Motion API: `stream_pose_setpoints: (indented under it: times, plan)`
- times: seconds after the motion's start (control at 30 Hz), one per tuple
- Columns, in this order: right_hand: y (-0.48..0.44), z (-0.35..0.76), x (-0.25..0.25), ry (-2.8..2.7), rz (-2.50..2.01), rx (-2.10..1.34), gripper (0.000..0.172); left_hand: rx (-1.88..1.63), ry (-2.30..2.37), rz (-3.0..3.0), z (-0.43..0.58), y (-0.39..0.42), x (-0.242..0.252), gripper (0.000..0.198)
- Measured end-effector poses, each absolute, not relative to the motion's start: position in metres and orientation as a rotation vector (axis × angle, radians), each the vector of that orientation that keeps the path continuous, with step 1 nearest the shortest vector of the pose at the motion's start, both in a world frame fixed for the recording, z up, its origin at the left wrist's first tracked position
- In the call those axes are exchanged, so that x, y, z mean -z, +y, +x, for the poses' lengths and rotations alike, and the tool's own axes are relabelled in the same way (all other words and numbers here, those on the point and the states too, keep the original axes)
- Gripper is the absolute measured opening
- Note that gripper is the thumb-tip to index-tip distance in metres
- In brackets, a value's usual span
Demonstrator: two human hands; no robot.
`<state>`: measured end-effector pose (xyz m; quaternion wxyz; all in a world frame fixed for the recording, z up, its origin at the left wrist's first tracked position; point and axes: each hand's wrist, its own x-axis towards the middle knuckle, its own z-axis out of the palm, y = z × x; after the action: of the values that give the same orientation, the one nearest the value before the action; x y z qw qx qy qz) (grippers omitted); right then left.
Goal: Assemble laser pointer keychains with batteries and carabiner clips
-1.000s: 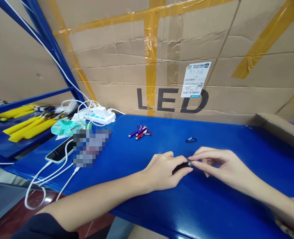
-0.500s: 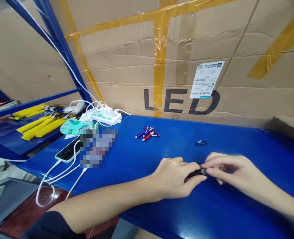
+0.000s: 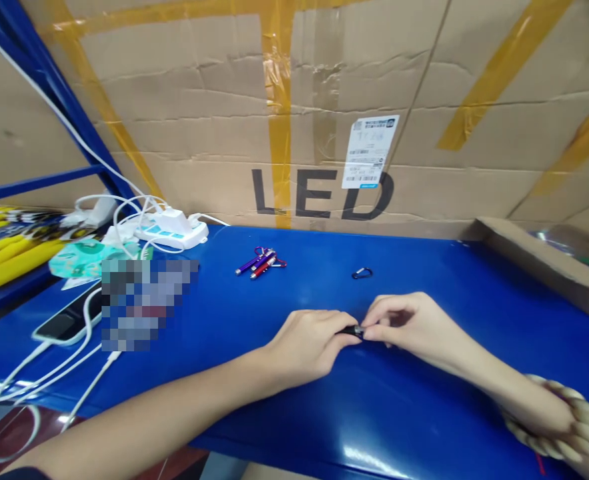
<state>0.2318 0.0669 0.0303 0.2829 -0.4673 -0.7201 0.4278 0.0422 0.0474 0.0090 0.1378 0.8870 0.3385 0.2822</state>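
Note:
My left hand (image 3: 310, 345) rests on the blue table (image 3: 424, 413) with its fingers wrapped round a small black mini flashlight (image 3: 350, 330). Only the flashlight's tip shows between the two hands. My right hand (image 3: 408, 324) pinches that metal tip with thumb and forefinger. A dark carabiner clip (image 3: 362, 273) lies loose on the table just beyond my hands. Farther back left lies a small bunch of purple and red mini flashlights (image 3: 260, 261) with clips.
A big cardboard box marked LED (image 3: 324, 120) stands along the table's back. A white power strip (image 3: 172, 229) with cables, a phone (image 3: 67, 323), a teal packet (image 3: 82, 260) sit at left. An open cardboard carton (image 3: 544, 267) is at right. Yellow items (image 3: 9, 253) lie on the blue shelf.
The camera has swung, so everything sits further left and lower in view. Both hands stay joined on the black flashlight, the left fingers covering more of its body.

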Motion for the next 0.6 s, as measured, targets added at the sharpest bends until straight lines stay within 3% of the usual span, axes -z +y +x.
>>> stream_pose_setpoints:
  times: [0.37,0.6]
  plan:
    - [0.060,0.231,-0.026,-2.007,-1.148,-1.010,0.025,-0.841,0.859,2.724,0.042,0.047,-0.004,0.024]
    - [0.052,0.226,-0.025,-1.557,-1.284,-1.596,0.032,-1.040,0.889,2.770,0.044,0.048,-0.002,0.023]
